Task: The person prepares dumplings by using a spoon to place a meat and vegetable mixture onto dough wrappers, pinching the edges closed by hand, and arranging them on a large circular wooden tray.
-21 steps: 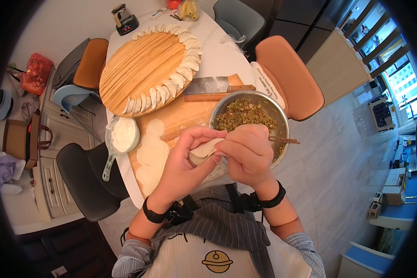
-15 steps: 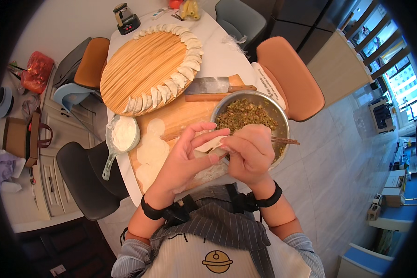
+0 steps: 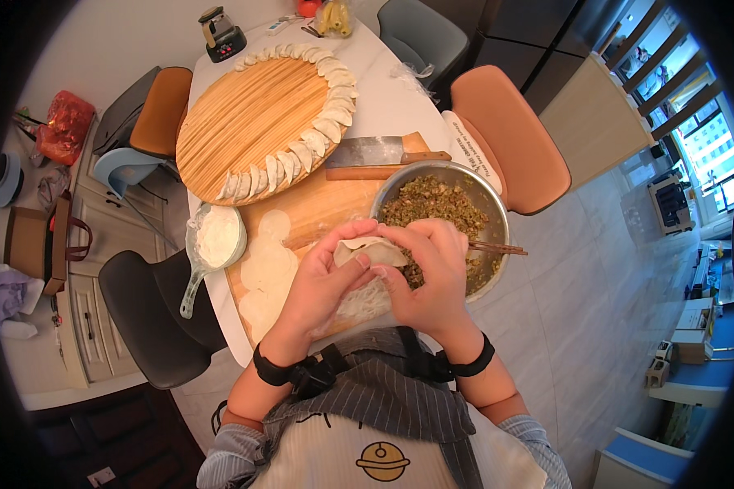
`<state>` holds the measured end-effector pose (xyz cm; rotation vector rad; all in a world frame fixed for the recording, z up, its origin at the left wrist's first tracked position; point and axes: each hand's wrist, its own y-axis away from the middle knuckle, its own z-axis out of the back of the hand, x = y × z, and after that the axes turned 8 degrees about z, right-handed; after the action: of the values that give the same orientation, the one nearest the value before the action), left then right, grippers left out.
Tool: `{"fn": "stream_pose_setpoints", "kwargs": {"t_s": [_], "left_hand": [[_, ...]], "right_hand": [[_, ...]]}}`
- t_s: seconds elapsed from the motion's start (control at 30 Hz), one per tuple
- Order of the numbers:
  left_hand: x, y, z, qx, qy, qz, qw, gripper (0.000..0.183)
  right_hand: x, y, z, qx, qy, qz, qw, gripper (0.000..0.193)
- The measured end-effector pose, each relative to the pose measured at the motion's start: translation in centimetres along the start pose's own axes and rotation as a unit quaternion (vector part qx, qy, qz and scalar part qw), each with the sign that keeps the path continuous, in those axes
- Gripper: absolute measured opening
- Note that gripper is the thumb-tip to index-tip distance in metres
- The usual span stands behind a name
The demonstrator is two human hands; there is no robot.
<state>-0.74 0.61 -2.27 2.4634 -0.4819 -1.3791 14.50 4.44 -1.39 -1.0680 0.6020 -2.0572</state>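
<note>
A folded dumpling [image 3: 372, 252] is held between my two hands, just in front of the metal bowl [image 3: 499, 213]. My left hand [image 3: 328, 273] cups it from the left, thumb on its near side. The fingers of my right hand [image 3: 432, 269] pinch its right end and upper edge. Inside the bowl lies chopped green-brown filling [image 3: 437, 204], with chopsticks [image 3: 497, 248] resting over the right side. Round dough wrappers [image 3: 267, 273] overlap on the wooden board [image 3: 298, 213] left of my hands. Loose flour [image 3: 364, 300] lies beneath them.
A round wooden tray [image 3: 249, 122] bears a curved row of finished dumplings [image 3: 328, 129]. A cleaver [image 3: 367, 151] lies behind the bowl. At the left, a handled cup of flour [image 3: 218, 236] stands near the table edge. Chairs [image 3: 510, 134] surround the table.
My right hand has turned and spread along the dough, its fingers now at the edge. The wrapper, mostly hidden before, now shows as a folded half-round shape.
</note>
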Motion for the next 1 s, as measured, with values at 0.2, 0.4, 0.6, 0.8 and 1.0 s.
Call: {"fn": "stream_pose_setpoints", "kwargs": {"t_s": [0.2, 0.4, 0.6, 0.8, 1.0], "left_hand": [[-0.2, 0.5, -0.3, 0.042, -0.087, -0.028, 0.995, 0.047], [0.2, 0.8, -0.6, 0.085, 0.039, -0.032, 0.995, 0.053], [1.0, -0.3, -0.6, -0.006, -0.053, -0.114, 0.992, 0.047], [1.0, 0.2, -0.4, -0.037, -0.162, -0.173, 0.971, 0.04], [0.9, 0.3, -0.3, -0.046, -0.18, -0.178, 0.966, 0.036]], "right_hand": [[-0.7, 0.1, -0.2, 0.015, -0.021, 0.017, 1.0, 0.012], [-0.3, 0.3, -1.4, -0.079, -0.227, -0.146, 0.96, 0.006], [0.0, 0.5, -3.7, -0.149, -0.434, -0.206, 0.864, 0.015], [0.0, 0.0, -2.4, -0.041, -0.24, -0.158, 0.957, 0.021], [-0.1, -0.2, -2.5, -0.107, -0.096, -0.013, 0.99, 0.015]]}}
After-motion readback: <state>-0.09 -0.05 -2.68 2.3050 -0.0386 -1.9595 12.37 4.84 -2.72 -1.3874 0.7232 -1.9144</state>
